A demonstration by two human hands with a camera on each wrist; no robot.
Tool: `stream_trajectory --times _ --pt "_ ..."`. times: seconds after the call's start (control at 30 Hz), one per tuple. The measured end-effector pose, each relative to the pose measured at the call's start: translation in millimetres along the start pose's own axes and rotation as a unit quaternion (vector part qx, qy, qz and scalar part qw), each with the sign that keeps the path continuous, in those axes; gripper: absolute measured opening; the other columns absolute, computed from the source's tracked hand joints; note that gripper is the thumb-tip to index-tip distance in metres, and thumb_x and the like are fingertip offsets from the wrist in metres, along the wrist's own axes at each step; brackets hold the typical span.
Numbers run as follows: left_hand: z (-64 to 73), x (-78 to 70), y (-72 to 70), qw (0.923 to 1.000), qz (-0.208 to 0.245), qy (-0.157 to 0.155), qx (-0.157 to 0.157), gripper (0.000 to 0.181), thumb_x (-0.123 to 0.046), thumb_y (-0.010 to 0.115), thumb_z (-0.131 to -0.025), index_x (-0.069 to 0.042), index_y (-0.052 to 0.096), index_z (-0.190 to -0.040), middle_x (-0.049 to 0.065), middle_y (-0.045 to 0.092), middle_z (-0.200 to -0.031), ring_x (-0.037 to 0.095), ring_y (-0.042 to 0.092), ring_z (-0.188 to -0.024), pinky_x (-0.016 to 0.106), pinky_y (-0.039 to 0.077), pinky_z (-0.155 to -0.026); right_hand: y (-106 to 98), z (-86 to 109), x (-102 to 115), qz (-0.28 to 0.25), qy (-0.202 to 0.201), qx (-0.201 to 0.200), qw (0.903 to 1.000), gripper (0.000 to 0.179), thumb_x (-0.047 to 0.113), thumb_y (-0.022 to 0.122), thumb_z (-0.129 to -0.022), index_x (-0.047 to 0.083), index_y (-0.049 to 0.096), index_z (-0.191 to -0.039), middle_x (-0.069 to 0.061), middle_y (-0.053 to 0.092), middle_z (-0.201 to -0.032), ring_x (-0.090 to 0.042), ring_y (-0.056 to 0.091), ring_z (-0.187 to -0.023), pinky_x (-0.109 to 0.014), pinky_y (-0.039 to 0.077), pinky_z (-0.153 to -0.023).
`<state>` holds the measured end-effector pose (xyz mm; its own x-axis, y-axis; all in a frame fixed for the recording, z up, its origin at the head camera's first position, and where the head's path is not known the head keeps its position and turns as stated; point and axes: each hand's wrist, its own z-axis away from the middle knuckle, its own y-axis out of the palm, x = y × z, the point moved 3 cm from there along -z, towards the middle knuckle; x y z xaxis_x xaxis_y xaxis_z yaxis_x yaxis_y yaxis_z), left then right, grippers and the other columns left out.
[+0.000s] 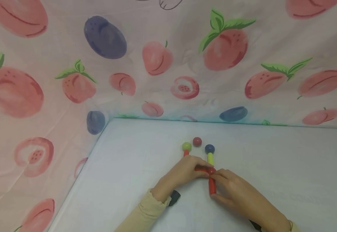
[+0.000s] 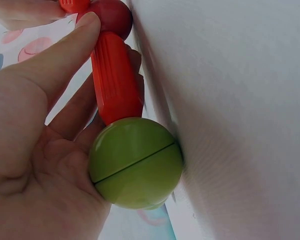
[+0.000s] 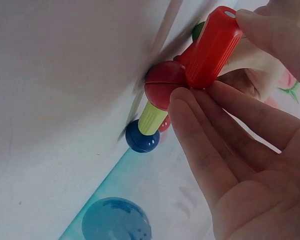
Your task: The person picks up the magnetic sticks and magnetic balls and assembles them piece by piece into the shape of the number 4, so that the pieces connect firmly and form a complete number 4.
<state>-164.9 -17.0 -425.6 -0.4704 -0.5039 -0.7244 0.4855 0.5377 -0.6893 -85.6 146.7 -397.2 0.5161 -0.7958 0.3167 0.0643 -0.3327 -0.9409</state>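
Observation:
My left hand (image 1: pixel 185 170) holds a red magnetic stick (image 2: pixel 117 75) lying between a green ball (image 2: pixel 135 162) and a red ball (image 2: pixel 115 17). Its thumb presses where that stick meets the red ball, with fingers behind. From the other side, my right hand (image 1: pixel 235 188) pinches a second red magnetic stick (image 3: pixel 215 47) lengthwise, thumb on one end and fingertips by the other, against the same red ball (image 3: pixel 165 85). A yellow stick (image 1: pixel 210 159) joins this ball to a blue ball (image 1: pixel 210 149). Beyond the left hand, another red stick (image 1: pixel 186 152) ends in a green ball (image 1: pixel 186 146).
A loose red ball (image 1: pixel 197 141) lies between the far green and blue balls. Everything is on a white table (image 1: pixel 122 161). Fruit-patterned cloth (image 1: pixel 156 25) hangs behind the table and along its left side.

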Motion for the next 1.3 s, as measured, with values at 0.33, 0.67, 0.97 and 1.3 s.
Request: stream_trajectory --times 0.33,0.67,0.97,1.3 --pt "-0.2 -0.2 -0.4 1.0000 -0.001 0.004 -0.003 0.036 -0.021 0.077 -0.086 -0.020 0.072 -0.122 -0.012 0.074 -0.107 -0.006 0.064 -0.098 0.010 0.047 -0.090 0.3 0.3 -0.3 0.001 -0.006 -0.005 1.0000 0.048 0.027 0.086 -0.076 0.005 0.069 -0.115 -0.003 0.067 -0.112 -0.017 0.065 -0.102 -0.035 0.058 -0.086" --pt "-0.3 0.1 -0.3 1.0000 -0.004 0.003 -0.002 0.036 -0.022 0.077 -0.086 -0.021 0.073 -0.122 -0.012 0.074 -0.107 -0.006 0.064 -0.099 0.010 0.047 -0.090 1.2 0.2 -0.7 0.002 -0.006 -0.015 0.9999 0.042 0.027 0.084 -0.079 0.008 0.070 -0.114 -0.001 0.067 -0.111 -0.015 0.064 -0.101 -0.033 0.058 -0.085" --pt "0.2 -0.8 -0.5 0.9997 -0.015 0.015 -0.006 0.035 -0.021 0.077 -0.086 -0.019 0.073 -0.121 -0.010 0.074 -0.109 -0.006 0.064 -0.100 0.010 0.047 -0.091 0.0 -1.5 -1.0 0.003 -0.001 -0.007 1.0000 0.043 0.026 0.085 -0.078 0.009 0.071 -0.115 -0.001 0.067 -0.113 -0.016 0.064 -0.103 -0.034 0.058 -0.086" --pt "-0.3 -0.2 -0.8 0.9998 -0.011 0.017 -0.004 0.035 -0.021 0.077 -0.086 -0.019 0.073 -0.121 -0.010 0.074 -0.109 -0.007 0.063 -0.096 0.009 0.047 -0.089 -7.8 -6.3 -2.0 0.012 -0.023 -0.035 0.9991 0.044 0.022 0.087 -0.075 0.009 0.071 -0.114 0.001 0.067 -0.109 -0.013 0.063 -0.099 -0.032 0.058 -0.085"
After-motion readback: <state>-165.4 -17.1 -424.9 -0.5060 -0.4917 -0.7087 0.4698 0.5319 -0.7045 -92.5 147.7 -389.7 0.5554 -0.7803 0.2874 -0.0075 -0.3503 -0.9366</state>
